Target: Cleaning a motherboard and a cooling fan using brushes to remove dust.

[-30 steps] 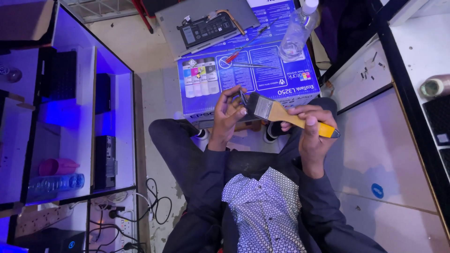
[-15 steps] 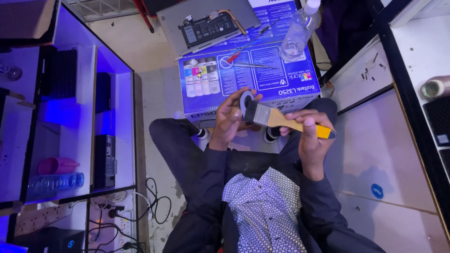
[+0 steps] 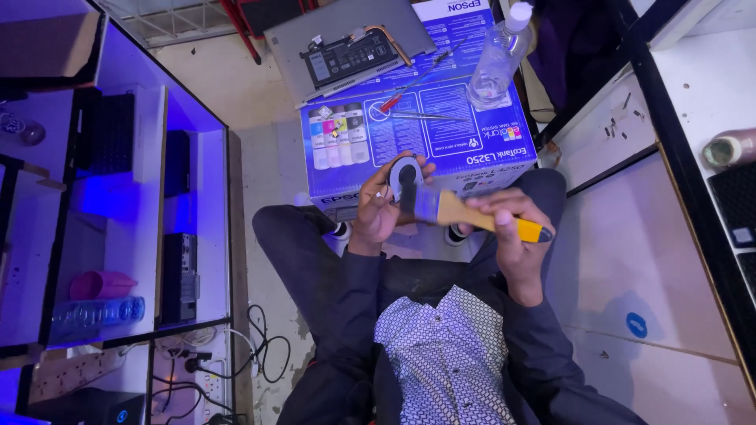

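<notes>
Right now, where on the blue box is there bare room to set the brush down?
Free: the blue cardboard box near edge, between the red-handled screwdriver and the left hand. Crowded: far end, with the opened grey laptop and clear plastic bottle.

left hand (image 3: 376, 211): raised, fingers curled, grip closed | right hand (image 3: 508, 228): fisted grip, forearm bent inward

Blue printed carton (image 3: 488, 149), opened laptop base (image 3: 346, 47), clear plastic bottle (image 3: 496, 63), red-handled screwdriver (image 3: 391, 102), pink cup (image 3: 98, 285)
</notes>
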